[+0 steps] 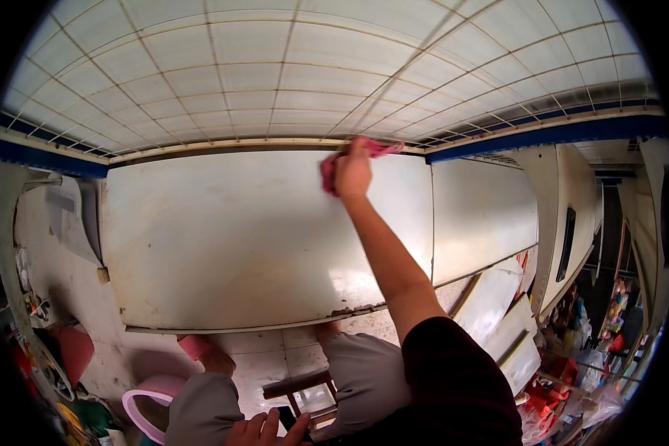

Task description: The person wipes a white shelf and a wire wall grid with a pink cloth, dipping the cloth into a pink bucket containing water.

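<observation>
Two bare hands and one pink cloth [328,177]. The right hand [353,172] holds the cloth at the far edge of a white shelf [260,238], its fingers closed on the fabric. The left hand [266,432], cut off below, has fingers slightly apart; whether they grip anything cannot be told. The shelf, smudged and chipped along its near edge, adjoins one second white panel [479,212]. Wire grid [245,74] rises behind; one pink basin [129,407] sits on the tiled floor [264,344].
</observation>
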The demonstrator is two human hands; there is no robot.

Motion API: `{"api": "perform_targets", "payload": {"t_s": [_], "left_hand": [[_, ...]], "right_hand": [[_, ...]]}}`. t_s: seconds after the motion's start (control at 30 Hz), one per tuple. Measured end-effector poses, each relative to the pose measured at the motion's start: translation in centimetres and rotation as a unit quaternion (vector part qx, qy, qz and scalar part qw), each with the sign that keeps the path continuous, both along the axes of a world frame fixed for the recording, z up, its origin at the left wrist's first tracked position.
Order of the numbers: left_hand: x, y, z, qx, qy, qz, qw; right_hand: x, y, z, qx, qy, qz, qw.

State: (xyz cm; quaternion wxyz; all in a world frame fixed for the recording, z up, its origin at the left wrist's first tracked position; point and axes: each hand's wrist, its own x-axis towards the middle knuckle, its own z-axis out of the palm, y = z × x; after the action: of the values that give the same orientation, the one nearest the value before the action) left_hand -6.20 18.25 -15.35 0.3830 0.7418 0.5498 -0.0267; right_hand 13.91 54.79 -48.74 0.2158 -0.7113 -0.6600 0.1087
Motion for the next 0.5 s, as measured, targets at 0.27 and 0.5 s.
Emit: {"api": "perform_targets", "payload": {"t_s": [0.27,0.5], "left_hand": [[0.4,0.9,-0.3,-0.043,0.0,0.015,0.999],[0.6,1.7,-0.4,-0.073,0.008,-0.01,0.997]], "right_hand": [[11.0,0.7,1.9,-0.083,0.02,0.008,0.996],[18.0,3.3,2.1,0.052,-0.059,-0.076,0.994]]}}
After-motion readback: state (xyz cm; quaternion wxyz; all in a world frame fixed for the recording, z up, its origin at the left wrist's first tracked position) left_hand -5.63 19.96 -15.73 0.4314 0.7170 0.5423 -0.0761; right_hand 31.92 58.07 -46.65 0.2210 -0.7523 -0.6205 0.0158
